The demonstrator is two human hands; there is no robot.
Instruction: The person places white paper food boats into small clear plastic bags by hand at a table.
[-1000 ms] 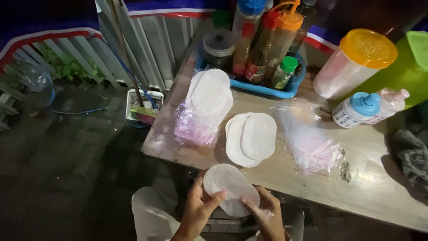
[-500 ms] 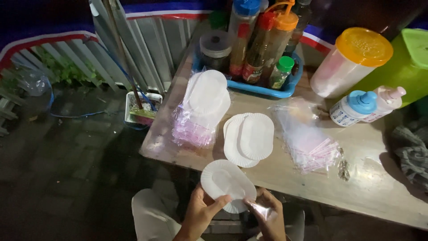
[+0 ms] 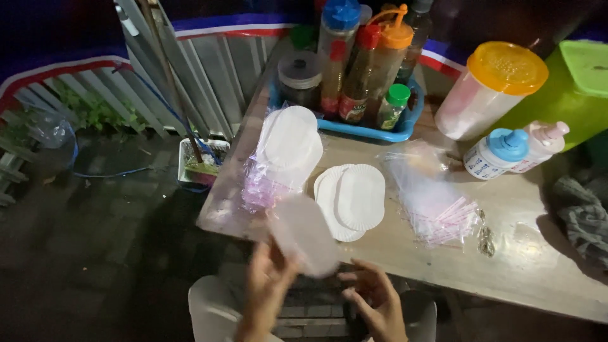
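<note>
Holding a white oval plate (image 3: 304, 235), blurred and tilted, in the left hand (image 3: 266, 288) just off the near edge of the desk (image 3: 538, 266); grip of that hand clamped on the plate's lower rim. Right hand (image 3: 375, 301) close beside, below the plate's lower right edge, fingers (image 3: 354, 276) spread apart and curled, gripping nothing, whether touching the plate impossible to tell.

Lying flat on the desk just beyond: a small stack of matching white oval plates (image 3: 351, 199). Left of it, a taller stack of plates in a clear plastic wrapper (image 3: 285, 155) with pinkish print along the lower part. Right of the flat stack, a heap of clear plastic bags (image 3: 427, 196) with red marking along one edge.

Standing at the far side: a blue tray (image 3: 354, 130) packed with sauce bottles (image 3: 361, 69), red, blue and orange caps, plus a small green-capped bottle (image 3: 392, 106) and a dark jar (image 3: 301, 79). Further right, a clear jug with an orange lid (image 3: 491, 88), holding something pale. Near it, a white bottle with a blue cap (image 3: 497, 152) and a pink-topped bottle (image 3: 538, 142) on their sides. Behind these, a green lidded container (image 3: 579, 82).
</note>
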